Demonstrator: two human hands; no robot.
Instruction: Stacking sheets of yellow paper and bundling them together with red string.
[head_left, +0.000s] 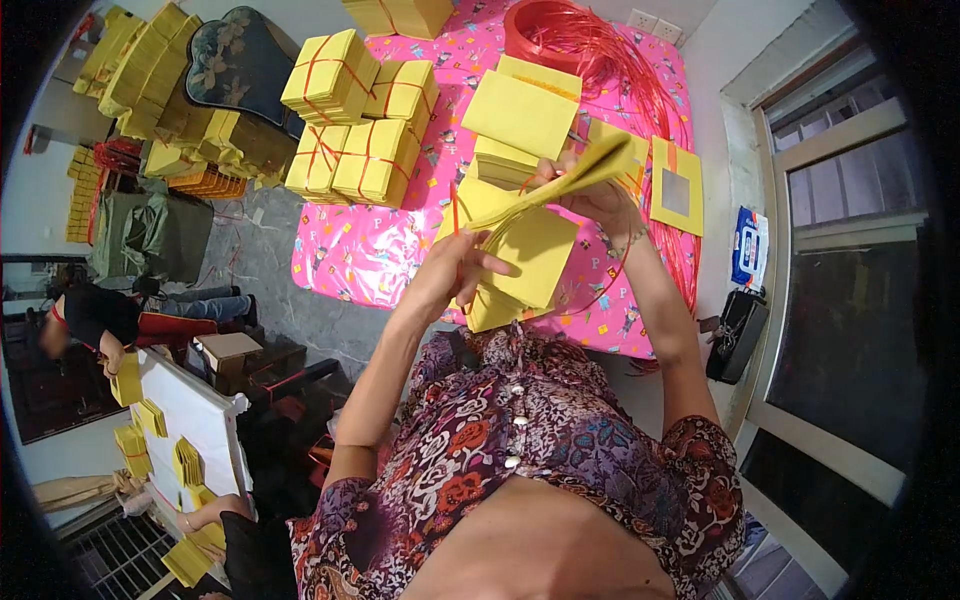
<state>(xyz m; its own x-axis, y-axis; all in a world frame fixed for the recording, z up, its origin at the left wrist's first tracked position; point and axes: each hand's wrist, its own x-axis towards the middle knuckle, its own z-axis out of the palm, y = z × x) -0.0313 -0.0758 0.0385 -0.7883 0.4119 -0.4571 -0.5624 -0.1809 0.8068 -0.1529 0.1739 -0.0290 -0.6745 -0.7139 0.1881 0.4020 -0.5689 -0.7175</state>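
A thick bundle of yellow paper sheets (545, 205), bent and slightly fanned, is held up between my hands above the table's near edge. My left hand (452, 272) grips its near left end, fingers curled about the edge. At the far right end my right hand (600, 198) closes round the sheets, its fingers partly hidden by the paper. Below the bundle lies a loose yellow stack (535, 258). Just beyond stands another yellow pile (522, 112). A red strip hangs beside my left hand.
Red-tied yellow bundles (365, 160) stand on the pink patterned tablecloth (350, 255) at left. A red strapping coil (545, 35) trails strands down the right. A wipes pack (748, 248) and black case (738, 335) sit by the window. At left, people handle yellow paper at a white table (205, 400).
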